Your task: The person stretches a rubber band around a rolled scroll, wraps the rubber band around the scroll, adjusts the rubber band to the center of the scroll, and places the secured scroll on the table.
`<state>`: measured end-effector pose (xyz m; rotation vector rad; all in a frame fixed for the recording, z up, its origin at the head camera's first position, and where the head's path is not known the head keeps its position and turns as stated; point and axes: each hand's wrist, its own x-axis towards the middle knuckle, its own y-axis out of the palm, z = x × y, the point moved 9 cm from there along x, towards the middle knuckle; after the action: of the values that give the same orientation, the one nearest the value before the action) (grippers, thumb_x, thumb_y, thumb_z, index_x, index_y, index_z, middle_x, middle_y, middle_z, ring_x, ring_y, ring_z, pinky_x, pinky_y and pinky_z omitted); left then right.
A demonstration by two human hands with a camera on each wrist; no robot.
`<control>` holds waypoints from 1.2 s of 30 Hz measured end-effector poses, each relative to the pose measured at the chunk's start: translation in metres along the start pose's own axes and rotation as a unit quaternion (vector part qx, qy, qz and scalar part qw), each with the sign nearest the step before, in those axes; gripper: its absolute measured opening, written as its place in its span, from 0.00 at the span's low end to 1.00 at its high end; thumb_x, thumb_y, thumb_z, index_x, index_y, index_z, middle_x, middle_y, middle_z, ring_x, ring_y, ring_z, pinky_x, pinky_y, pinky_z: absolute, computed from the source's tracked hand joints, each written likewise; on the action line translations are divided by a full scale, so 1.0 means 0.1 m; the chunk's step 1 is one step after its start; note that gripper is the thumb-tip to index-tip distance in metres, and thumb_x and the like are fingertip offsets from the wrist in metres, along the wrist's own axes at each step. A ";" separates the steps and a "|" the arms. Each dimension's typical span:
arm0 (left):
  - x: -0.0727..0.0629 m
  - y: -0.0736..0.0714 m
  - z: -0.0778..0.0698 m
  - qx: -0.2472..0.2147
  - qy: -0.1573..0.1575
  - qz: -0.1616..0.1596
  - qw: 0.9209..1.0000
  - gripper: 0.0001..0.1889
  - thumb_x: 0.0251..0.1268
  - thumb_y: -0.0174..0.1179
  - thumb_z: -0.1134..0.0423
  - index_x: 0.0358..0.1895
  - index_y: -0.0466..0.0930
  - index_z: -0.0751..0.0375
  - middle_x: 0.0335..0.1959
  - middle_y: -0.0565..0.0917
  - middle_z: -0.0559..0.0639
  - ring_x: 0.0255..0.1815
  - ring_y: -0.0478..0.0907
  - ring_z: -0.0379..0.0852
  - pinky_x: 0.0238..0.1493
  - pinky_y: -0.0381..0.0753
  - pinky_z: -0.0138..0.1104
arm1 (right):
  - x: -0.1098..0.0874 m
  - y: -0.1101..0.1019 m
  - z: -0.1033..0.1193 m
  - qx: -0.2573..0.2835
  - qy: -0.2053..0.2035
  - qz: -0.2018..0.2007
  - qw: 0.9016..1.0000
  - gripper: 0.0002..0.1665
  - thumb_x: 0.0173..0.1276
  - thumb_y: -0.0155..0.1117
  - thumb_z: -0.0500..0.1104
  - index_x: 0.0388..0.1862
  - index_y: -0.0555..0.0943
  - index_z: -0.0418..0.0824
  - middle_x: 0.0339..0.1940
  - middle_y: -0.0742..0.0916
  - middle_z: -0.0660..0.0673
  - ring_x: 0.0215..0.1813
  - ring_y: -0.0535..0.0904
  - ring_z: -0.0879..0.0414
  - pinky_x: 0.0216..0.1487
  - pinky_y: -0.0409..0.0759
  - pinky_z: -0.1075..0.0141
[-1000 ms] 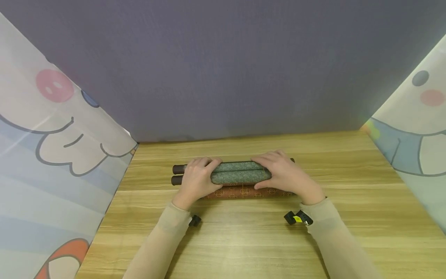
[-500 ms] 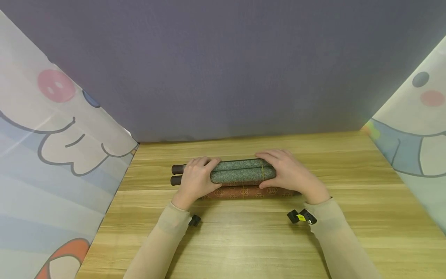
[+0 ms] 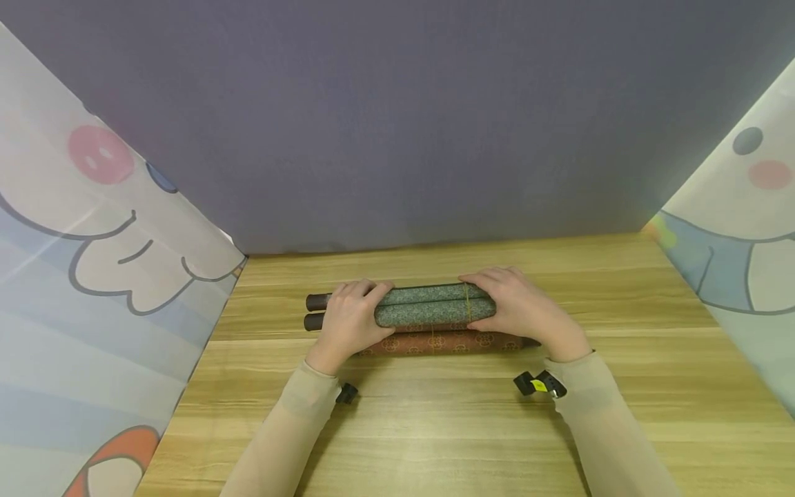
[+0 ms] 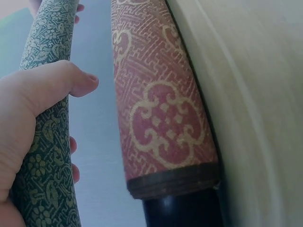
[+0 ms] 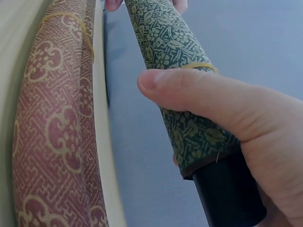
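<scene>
Two green patterned scrolls (image 3: 428, 314) lie side by side, with dark roller ends (image 3: 315, 322) sticking out at the left. My left hand (image 3: 350, 317) grips them near that end, its thumb across the near scroll in the left wrist view. Toward the other end my right hand (image 3: 518, 307) holds them, thumb close to a yellow rubber band (image 5: 201, 65) in the right wrist view. Just below and nearer to me are red scrolls (image 3: 447, 342) with gold motifs. The green scrolls overlap them in the head view. My palms hide parts of the green pair.
The scrolls are over a wood-grain table (image 3: 422, 421). A grey-purple panel (image 3: 410, 138) rises behind it, and cartoon-printed sheets (image 3: 56, 310) flank both sides. Black wrist devices (image 3: 539, 384) sit at my cuffs.
My right hand has slid a little to the right along the green scrolls, uncovering the rubber band and more of the red scroll. My left hand has stayed almost still.
</scene>
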<state>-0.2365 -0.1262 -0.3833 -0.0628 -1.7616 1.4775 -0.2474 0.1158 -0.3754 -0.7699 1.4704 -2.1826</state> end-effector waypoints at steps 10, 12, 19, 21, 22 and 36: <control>-0.06 0.03 0.13 -0.003 -0.017 0.069 0.997 0.46 0.41 0.92 0.47 0.69 0.83 0.52 0.52 0.87 0.55 0.52 0.87 0.59 0.55 0.85 0.55 | 0.01 -0.03 -0.04 0.013 -0.012 -0.001 1.000 0.51 0.57 0.90 0.52 0.76 0.79 0.36 0.69 0.86 0.34 0.70 0.81 0.33 0.75 0.69 0.31; -0.08 0.03 0.18 -0.003 -0.024 0.080 0.996 0.46 0.42 0.91 0.47 0.70 0.83 0.53 0.52 0.87 0.55 0.52 0.86 0.59 0.57 0.84 0.55 | 0.00 -0.04 -0.07 0.017 -0.011 -0.002 1.000 0.51 0.57 0.91 0.51 0.75 0.79 0.35 0.69 0.86 0.34 0.70 0.81 0.33 0.75 0.69 0.31; -0.07 -0.03 0.23 -0.001 -0.024 0.057 0.998 0.46 0.38 0.93 0.46 0.65 0.83 0.56 0.48 0.87 0.56 0.50 0.87 0.60 0.54 0.85 0.55 | -0.04 -0.13 -0.18 0.031 -0.005 -0.009 0.999 0.51 0.57 0.91 0.51 0.76 0.79 0.36 0.69 0.86 0.33 0.70 0.81 0.32 0.76 0.67 0.31; -0.05 -0.03 0.22 0.001 -0.019 0.053 0.998 0.46 0.38 0.92 0.46 0.65 0.84 0.56 0.48 0.88 0.55 0.49 0.87 0.60 0.52 0.86 0.54 | -0.07 -0.15 -0.20 0.030 0.001 -0.008 1.000 0.50 0.57 0.91 0.51 0.75 0.79 0.37 0.69 0.86 0.33 0.70 0.80 0.31 0.76 0.67 0.31; -0.04 -0.02 0.20 0.002 -0.016 0.053 0.998 0.45 0.38 0.92 0.45 0.65 0.84 0.56 0.48 0.88 0.55 0.50 0.87 0.60 0.51 0.86 0.54 | -0.08 -0.15 -0.22 0.029 0.006 -0.007 1.000 0.51 0.56 0.91 0.51 0.75 0.79 0.37 0.69 0.85 0.33 0.70 0.80 0.31 0.76 0.67 0.30; 0.03 0.05 0.12 0.001 -0.001 0.039 0.999 0.45 0.39 0.91 0.44 0.65 0.84 0.54 0.49 0.89 0.54 0.51 0.88 0.60 0.53 0.87 0.59 | -0.19 -0.21 -0.33 0.058 0.036 -0.004 0.998 0.53 0.54 0.92 0.51 0.75 0.78 0.34 0.70 0.85 0.32 0.71 0.80 0.31 0.75 0.70 0.31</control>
<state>-0.2478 -0.1327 -0.3855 -0.1302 -1.7769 1.5360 -0.2541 0.1581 -0.3701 -0.6648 1.3627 -2.3002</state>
